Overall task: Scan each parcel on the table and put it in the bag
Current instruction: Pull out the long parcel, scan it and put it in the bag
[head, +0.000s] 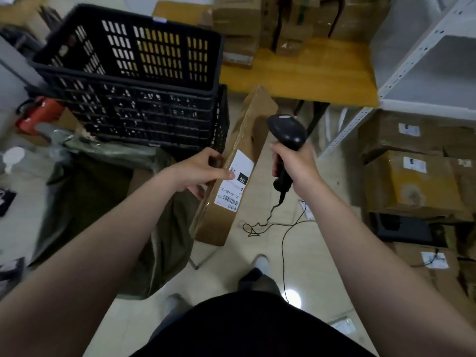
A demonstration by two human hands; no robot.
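Left hand: the left hand (199, 171) grips the long side edge of the parcel, thumb lying on the face at the shipping label's edge, fingers curled underneath.
Right hand: the right hand (293, 166) is wrapped round the handle of the barcode scanner.
Parcel: a long, flat cardboard parcel (224, 222) is held in the air above the floor (304, 274), tilted, its far end towards the worktop's near edge and its near end towards the person.
Shipping label: a white shipping label (235, 181) with barcode sits on the upturned face, about mid-length.
Barcode scanner: the black barcode scanner (287, 130) stands just right of the parcel, head up; its cable (283, 243) hangs down to the floor.
Bag: an olive-green bag (103, 202) lies on the floor left of the parcel, below the left forearm.
Crates: black slotted crates (134, 73), stacked, stand beyond the bag.
Worktop: a wooden worktop (322, 73) carries cardboard boxes (239, 21) along its far edge.
Right side: a white shelf unit (425, 60); labelled floor boxes (412, 181) are piled on the floor beneath it.
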